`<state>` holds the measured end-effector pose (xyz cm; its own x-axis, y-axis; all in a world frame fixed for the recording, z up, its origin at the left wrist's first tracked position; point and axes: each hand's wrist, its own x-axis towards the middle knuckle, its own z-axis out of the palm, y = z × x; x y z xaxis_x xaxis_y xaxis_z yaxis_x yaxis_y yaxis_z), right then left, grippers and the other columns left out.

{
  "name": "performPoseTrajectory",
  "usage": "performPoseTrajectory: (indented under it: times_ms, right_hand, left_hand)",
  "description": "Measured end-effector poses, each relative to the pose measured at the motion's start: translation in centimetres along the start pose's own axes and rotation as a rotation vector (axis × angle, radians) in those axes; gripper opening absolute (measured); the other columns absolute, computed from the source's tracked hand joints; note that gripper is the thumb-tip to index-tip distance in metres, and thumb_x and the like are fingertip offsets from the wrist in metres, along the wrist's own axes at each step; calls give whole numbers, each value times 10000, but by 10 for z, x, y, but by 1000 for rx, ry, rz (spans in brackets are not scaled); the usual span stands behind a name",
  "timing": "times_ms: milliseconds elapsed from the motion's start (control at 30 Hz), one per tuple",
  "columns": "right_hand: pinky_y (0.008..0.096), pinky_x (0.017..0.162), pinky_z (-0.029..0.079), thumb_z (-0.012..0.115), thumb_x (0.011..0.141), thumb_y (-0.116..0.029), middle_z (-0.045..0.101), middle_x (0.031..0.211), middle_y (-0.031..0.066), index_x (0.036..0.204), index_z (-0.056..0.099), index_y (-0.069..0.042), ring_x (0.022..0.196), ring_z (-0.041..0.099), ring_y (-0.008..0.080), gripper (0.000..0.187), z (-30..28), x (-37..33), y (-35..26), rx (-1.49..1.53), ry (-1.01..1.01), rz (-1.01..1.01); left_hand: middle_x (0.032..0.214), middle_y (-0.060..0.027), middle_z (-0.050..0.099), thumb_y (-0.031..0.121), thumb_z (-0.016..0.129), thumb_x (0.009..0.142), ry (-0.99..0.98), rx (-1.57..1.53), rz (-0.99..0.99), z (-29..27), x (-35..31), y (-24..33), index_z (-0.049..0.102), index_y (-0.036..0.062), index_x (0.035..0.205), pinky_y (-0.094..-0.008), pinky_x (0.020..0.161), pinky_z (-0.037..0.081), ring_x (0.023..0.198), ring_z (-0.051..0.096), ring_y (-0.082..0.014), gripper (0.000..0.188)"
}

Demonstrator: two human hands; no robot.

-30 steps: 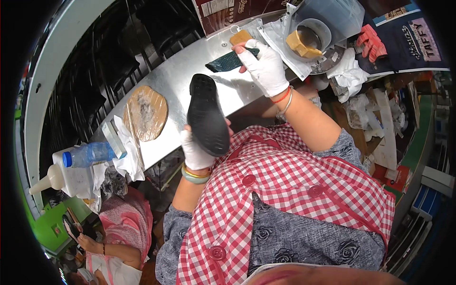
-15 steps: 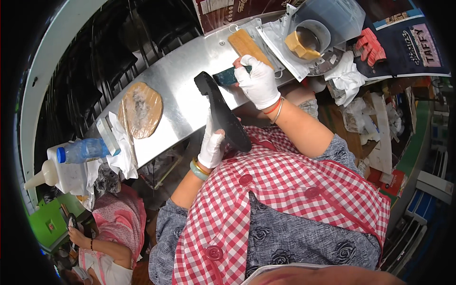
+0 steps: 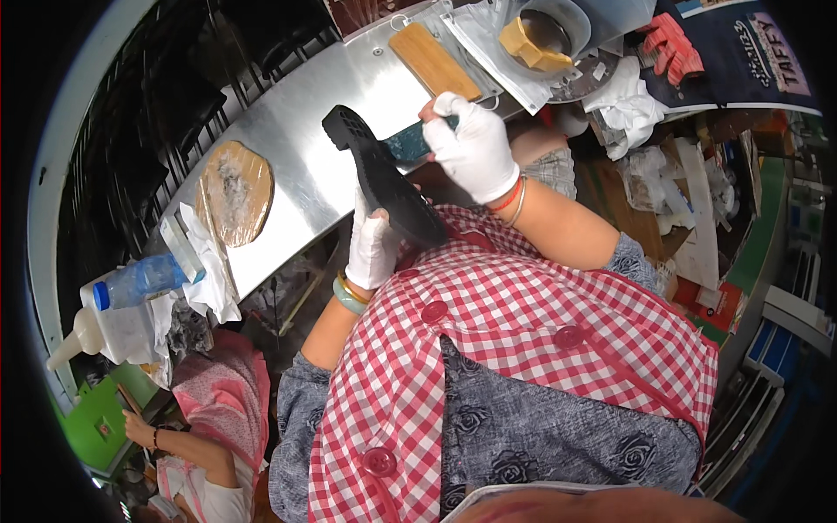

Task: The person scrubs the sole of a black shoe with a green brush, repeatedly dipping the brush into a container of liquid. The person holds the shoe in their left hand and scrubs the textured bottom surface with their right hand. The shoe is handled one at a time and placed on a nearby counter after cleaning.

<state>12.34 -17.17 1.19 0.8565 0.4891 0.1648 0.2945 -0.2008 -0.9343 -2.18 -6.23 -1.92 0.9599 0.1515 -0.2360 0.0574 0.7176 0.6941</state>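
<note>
A black shoe sole (image 3: 384, 181) with a heel block is held tilted over the table's near edge, its heel end pointing up and away. My left hand (image 3: 371, 250), in a white glove with bare fingertips, grips it from the left, mostly behind it; some fingers are hidden. My right hand (image 3: 475, 150), gloved alike, is curled to its right, thumb and fingertips bent inward. A dark teal flat block (image 3: 408, 144) runs from beside the sole to under those fingers, which appear closed on it; its right end is partly covered.
On the metal table (image 3: 301, 170) lie a plastic-wrapped oval board (image 3: 235, 193) and a wooden block (image 3: 433, 61). A clear tub (image 3: 571, 30) and pink gloves (image 3: 670, 48) stand at far right. A blue-capped bottle (image 3: 144, 281) is at left. Another person's arm (image 3: 187, 446) shows lower left.
The view has shifted, so the table's things sit further left and higher. The sole stays in my left hand. My right hand and the teal block have moved slightly right relative to the table.
</note>
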Motion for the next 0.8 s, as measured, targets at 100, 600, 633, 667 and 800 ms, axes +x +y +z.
performPoseTrajectory:
  times_ms: [100, 600, 633, 667, 800]
  right_hand:
    - [192, 516, 457, 542, 877, -60, 567, 734, 12, 871, 582, -2, 577, 525, 48, 70, -2, -1, -11, 81, 82, -63]
    - [196, 513, 494, 571, 898, -139, 600, 758, 19, 903, 615, -7, 590, 558, 54, 140, -1, -4, -1, 111, 147, -62]
    - [199, 520, 484, 555, 896, -101, 602, 763, 18, 885, 611, -9, 593, 562, 57, 108, 1, -4, -1, 113, 125, -71]
    - [209, 520, 479, 558, 883, -86, 604, 755, 26, 872, 610, -11, 582, 566, 72, 92, 3, -4, -2, 119, 97, -68]
    - [268, 545, 458, 576, 797, -29, 593, 692, 78, 803, 595, -21, 551, 577, 176, 22, 7, -3, -6, -144, 78, -203]
  left_hand:
    - [1149, -176, 505, 412, 656, 780, 10, -17, -12, -1, 3, 0, 187, 124, 1393, -435, 857, 492, 1014, 561, -306, 824]
    - [1206, -158, 482, 297, 614, 829, 24, 42, -7, -6, -3, -6, 197, 105, 1400, -400, 888, 478, 1058, 541, -279, 733]
    - [1207, -157, 481, 297, 612, 831, 11, 45, 1, -7, -3, -6, 198, 107, 1400, -400, 890, 478, 1061, 540, -279, 729]
    - [1208, -156, 480, 295, 611, 831, 12, 44, 0, -6, -3, -5, 202, 110, 1398, -401, 890, 478, 1061, 539, -280, 723]
    - [1209, -150, 480, 284, 606, 833, 45, 32, -21, -3, -3, -3, 212, 119, 1394, -405, 890, 478, 1062, 538, -283, 706]
